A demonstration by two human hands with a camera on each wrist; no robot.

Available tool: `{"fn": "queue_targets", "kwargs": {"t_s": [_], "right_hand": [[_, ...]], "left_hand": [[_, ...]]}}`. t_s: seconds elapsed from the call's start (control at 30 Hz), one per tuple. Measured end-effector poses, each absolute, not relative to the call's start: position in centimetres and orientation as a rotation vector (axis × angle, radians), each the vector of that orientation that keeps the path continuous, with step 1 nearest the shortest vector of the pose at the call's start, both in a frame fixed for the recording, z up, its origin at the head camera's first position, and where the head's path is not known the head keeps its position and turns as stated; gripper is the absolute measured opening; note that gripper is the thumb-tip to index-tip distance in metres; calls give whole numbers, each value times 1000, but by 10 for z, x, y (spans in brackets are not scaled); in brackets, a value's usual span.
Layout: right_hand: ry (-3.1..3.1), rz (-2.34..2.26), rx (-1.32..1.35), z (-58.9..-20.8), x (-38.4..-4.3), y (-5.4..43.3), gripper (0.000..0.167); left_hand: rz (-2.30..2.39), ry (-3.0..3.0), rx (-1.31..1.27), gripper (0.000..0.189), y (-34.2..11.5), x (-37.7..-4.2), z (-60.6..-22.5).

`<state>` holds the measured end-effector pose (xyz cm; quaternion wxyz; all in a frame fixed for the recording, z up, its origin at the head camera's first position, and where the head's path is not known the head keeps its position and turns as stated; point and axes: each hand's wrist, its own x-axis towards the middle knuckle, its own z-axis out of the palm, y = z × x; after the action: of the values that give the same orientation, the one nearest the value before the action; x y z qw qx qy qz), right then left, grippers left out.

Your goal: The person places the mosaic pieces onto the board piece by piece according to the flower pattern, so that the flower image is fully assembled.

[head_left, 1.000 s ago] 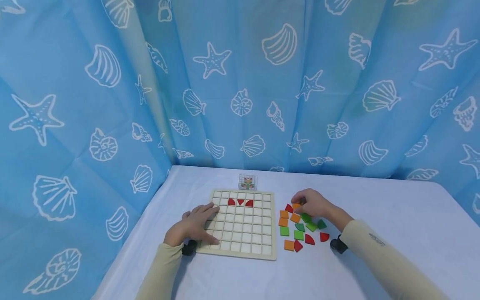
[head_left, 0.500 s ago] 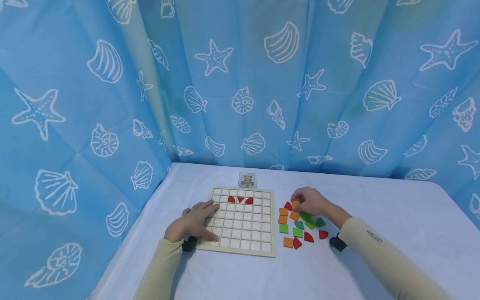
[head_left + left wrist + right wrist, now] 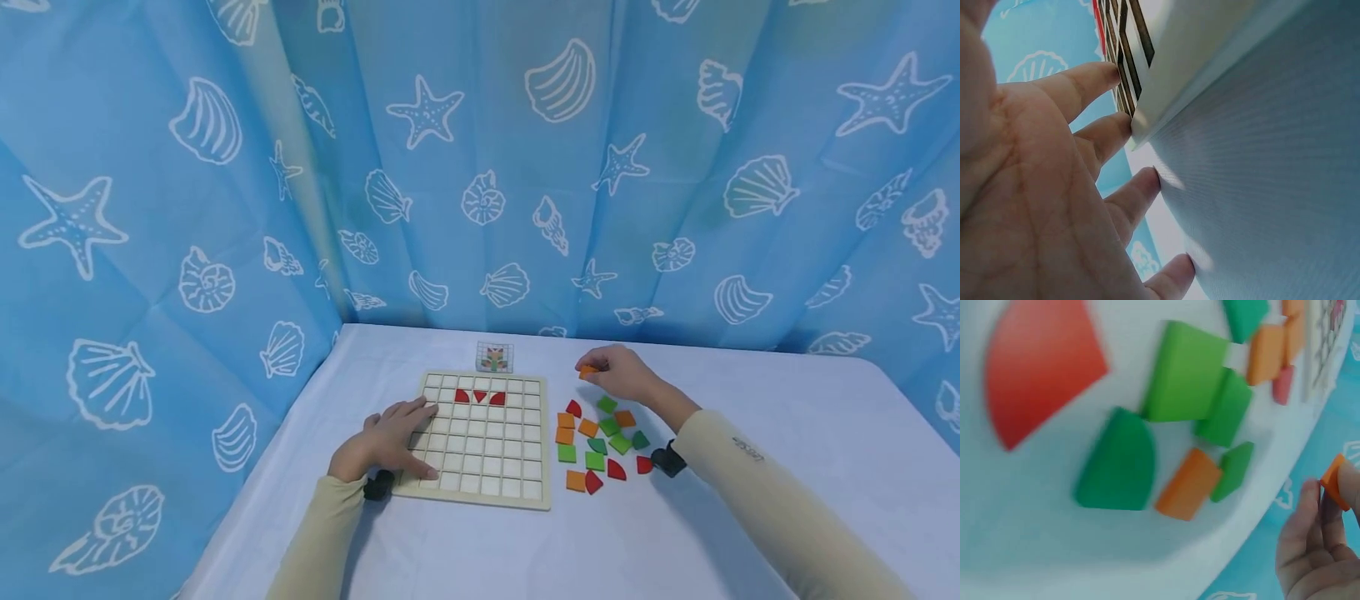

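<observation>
My right hand (image 3: 626,373) pinches an orange square tile (image 3: 587,372) between thumb and fingers, beyond the scattered pieces; the right wrist view shows the same orange tile (image 3: 1334,481) at the fingertips. On the left side of the gridded board (image 3: 491,501) lies my left hand (image 3: 386,440), fingers spread. In the left wrist view some fingertips (image 3: 1124,123) touch the board's edge and others reach the white cloth. Two red quarter-round tiles (image 3: 462,396) sit in the board's second row, with a red triangle (image 3: 480,396) between them.
Right of the board lie several loose tiles: orange squares (image 3: 575,481), green squares (image 3: 567,453), dark green quarter-rounds (image 3: 640,439) and red quarter-rounds (image 3: 616,470). A small pattern card (image 3: 495,357) lies behind the board. A blue shell-print curtain (image 3: 480,167) hangs behind the white-covered table (image 3: 675,533).
My right hand has lifted away from the pile toward the back, carrying the orange tile. Green and orange squares formerly under it now show. My left hand stays on the board.
</observation>
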<state>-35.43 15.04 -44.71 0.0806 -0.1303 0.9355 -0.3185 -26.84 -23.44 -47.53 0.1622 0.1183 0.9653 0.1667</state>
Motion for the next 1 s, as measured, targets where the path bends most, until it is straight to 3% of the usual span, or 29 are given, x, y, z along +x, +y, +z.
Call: {"fn": "queue_targets", "kwargs": {"t_s": [0.33, 1.0], "right_hand": [[2715, -1161, -278, -451, -361, 140, 35], [2716, -1389, -323, -458, -362, 88, 30]], "left_hand": [[473, 2748, 321, 105, -234, -268, -474], [484, 2756, 335, 106, -234, -266, -474]]}}
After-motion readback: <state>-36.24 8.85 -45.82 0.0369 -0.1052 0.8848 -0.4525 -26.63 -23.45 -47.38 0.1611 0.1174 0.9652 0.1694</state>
